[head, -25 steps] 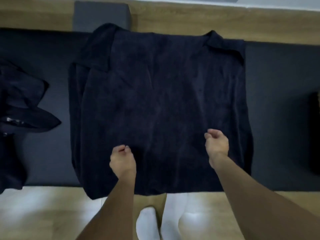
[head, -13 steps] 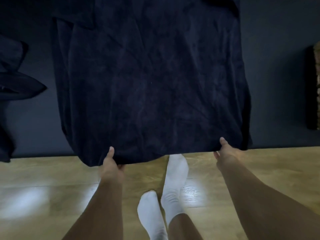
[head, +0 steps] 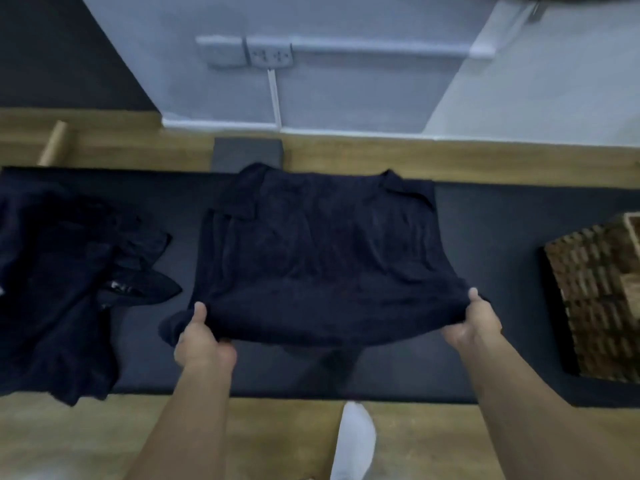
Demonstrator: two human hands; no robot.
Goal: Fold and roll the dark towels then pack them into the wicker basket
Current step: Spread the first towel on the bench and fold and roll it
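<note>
left hand (head: 201,336) pinches towel (head: 318,244) corner | right hand (head: 476,322) pinches the other | near edge held up taut, likely for folding

Pale wall (head: 346,84) with sockets (head: 270,56) above wooden floor (head: 450,157).

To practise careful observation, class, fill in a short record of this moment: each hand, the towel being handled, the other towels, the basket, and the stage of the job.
Left hand: grips the towel by its near left corner, thumb on top.
Right hand: grips the near right corner, thumb on top.
Towel: near edge lifted, far part lying on the dark mat.
Other towels: crumpled heap at the mat's left end.
Wicker basket: at the mat's right end, contents not visible.
Stage: no rolled towel in view.
</note>
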